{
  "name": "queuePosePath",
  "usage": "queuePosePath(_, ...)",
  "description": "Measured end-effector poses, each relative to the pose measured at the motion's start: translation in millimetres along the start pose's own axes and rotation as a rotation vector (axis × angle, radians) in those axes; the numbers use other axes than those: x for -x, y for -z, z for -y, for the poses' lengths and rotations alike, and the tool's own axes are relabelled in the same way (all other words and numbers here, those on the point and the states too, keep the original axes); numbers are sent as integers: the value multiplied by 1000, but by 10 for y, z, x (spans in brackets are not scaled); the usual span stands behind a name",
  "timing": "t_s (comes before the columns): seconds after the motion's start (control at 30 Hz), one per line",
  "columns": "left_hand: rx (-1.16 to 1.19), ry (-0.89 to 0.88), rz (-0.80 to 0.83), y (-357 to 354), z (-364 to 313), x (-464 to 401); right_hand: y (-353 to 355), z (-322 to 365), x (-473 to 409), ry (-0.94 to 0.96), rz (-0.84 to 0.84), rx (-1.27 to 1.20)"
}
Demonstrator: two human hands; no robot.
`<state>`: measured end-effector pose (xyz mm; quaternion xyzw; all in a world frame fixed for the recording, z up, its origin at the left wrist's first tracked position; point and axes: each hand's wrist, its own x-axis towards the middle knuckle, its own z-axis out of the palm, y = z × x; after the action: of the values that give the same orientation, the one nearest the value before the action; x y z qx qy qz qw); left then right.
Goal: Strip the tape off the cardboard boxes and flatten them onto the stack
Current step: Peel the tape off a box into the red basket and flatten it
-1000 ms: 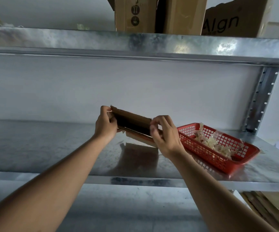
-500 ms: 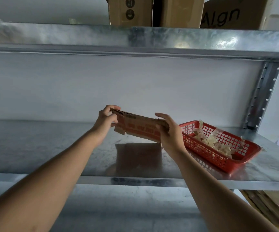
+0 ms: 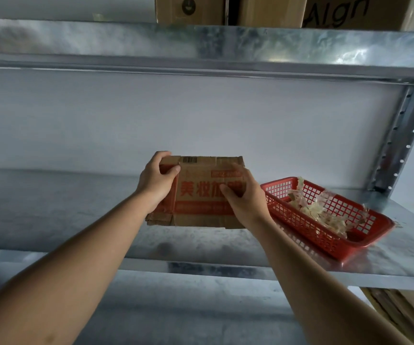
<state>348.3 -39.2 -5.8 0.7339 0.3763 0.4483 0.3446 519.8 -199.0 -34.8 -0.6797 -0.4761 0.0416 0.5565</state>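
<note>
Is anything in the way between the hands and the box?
No. Both hands already hold the flattened brown cardboard box with red print: the left hand grips its left edge, the right hand its right side. The red plastic mesh basket sits off to the right.

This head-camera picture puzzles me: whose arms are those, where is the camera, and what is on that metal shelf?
There is no machine here. A person wears a wide camera on the head, so you look out along their own two bare arms. The left hand and the right hand each have a grip on one side of a small flattened cardboard box printed in red, held up with its face toward the camera, above a metal shelf. To the right on that shelf stands a red plastic basket holding a pile of crumpled pale strips, probably peeled-off tape. More cardboard boxes stand on the shelf above, and flat cardboard shows below at the lower right.
</note>
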Motion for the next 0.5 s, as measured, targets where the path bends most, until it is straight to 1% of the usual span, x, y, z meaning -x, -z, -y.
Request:
queuePosePath(0.1,-128,13,50,-26,41,100,-14,-66,10,-59,-49,12)
queuePosePath(0.2,-271,-24,151,-12,121,213,-35,-117,44,-161,-162,6)
queuePosePath(0.3,-372,-136,245,18,201,276,-60,-120,169,-204,-220,41)
queuePosePath(0.5,-466,-395,415,183,368,425,-168,83,738,-257,-266,60)
